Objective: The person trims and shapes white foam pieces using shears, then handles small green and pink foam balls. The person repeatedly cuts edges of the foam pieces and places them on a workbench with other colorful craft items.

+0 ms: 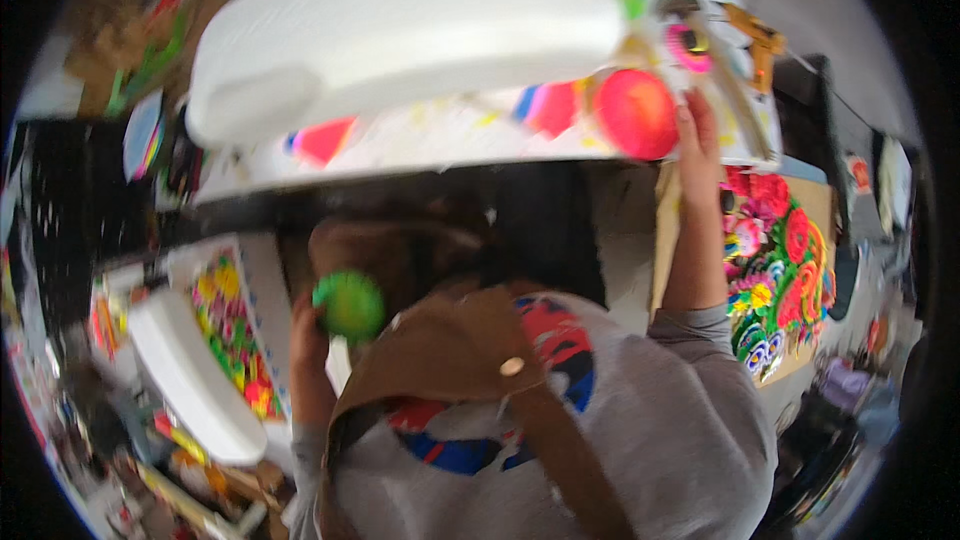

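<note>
In my left hand (306, 337), low at the left beside my body, is a round green piece (349, 305) with a fringed edge. My right hand (699, 135) reaches to the table's right end and touches the edge of a round red-pink piece (637, 114); whether it grips the piece cannot be told in the blur. Beyond that hand lies a pink fringed ring (688, 47) with a dark and yellow middle. Red-pink cut pieces (553, 108) with blue edges lie along the front of the white table (420, 142). A large white foam-like block (420, 30) covers the table's back.
An orange glue gun (761, 45) lies at the back right. Right of the table, a brown board (802, 360) holds colourful paper-like flowers (795, 240). At left stand a tray of small coloured flowers (232, 330) and another long white block (195, 375). A dark gap lies between me and the table.
</note>
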The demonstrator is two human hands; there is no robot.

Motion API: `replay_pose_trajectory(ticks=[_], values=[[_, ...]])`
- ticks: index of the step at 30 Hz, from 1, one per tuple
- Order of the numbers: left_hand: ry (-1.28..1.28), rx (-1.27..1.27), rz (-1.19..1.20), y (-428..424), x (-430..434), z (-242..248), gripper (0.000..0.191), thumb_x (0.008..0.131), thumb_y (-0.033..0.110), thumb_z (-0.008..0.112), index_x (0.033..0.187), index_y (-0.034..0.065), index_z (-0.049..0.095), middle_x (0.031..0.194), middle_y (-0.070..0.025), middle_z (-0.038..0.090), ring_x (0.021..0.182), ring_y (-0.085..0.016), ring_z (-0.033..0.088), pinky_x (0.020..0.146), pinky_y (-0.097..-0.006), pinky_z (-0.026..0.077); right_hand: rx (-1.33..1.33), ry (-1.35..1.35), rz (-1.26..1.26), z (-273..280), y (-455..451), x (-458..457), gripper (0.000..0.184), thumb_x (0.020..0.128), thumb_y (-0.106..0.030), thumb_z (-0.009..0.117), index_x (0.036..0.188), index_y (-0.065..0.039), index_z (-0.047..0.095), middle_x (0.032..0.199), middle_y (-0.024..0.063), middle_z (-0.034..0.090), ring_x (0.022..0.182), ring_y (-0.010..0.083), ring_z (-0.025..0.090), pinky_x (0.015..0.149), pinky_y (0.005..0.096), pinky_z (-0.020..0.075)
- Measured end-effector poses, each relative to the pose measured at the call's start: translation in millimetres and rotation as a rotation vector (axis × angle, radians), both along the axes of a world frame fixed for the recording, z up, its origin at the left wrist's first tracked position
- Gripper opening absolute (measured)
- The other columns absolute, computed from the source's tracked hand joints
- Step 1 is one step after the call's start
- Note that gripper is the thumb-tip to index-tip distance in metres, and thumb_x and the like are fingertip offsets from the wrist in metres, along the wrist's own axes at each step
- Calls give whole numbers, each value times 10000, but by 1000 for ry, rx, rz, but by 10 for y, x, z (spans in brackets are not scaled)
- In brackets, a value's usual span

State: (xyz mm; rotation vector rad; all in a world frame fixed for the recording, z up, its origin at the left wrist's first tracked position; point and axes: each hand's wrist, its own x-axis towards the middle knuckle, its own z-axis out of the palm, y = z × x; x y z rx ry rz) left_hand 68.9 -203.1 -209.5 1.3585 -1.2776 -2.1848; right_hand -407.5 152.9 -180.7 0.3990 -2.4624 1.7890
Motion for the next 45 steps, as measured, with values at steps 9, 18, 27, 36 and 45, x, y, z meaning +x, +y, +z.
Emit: replay_pose_trajectory(ticks=[9, 18, 27, 36, 45], values=[[336, 7, 38, -13, -790, 516, 374, 806, 77, 575, 1168, 4, 517, 1067, -105, 601, 993, -219, 576, 878, -341, 465, 783, 462, 167, 20, -210, 75, 969, 696, -439, 781, 1409, 26, 318, 1368, 275, 412, 1257, 424, 407, 1053, 472, 318], [370, -1, -65, 242, -1168, 369, 453, 807, 171, 578, 1200, -43, 509, 1112, -148, 604, 1024, -267, 597, 891, -387, 484, 667, 421, 211, 223, -266, 156, 923, 603, -418, 826, 1343, -44, 421, 1230, 210, 526, 1115, 389, 516, 985, 488, 380], [168, -36, -132, 526, -1480, 429, 562, 784, 209, 594, 1253, -63, 446, 1174, -168, 569, 1096, -282, 561, 943, -400, 448, 583, 468, 143, 215, -187, 259, 1042, 576, -552, 807, 1350, 6, 388, 1308, 286, 432, 1196, 435, 433, 1012, 489, 379], [127, 96, -490, 896, -1916, 641, 618, 783, 307, 569, 1314, 23, 427, 1253, -146, 520, 1154, -293, 515, 982, -422, 408, 700, 261, 74, 330, -769, -600, 742, 800, -519, 605, 1305, 0, 445, 1263, 269, 489, 1221, 404, 445, 996, 486, 361], [61, 125, -485, 900, -1915, 722, 587, 796, 266, 564, 1312, 23, 424, 1250, -147, 520, 1161, -310, 510, 993, -448, 413, 821, -39, -166, 239, -1610, -1436, 773, 662, -440, 725, 1282, -49, 481, 1188, 137, 532, 1118, 268, 489, 905, 351, 394]])
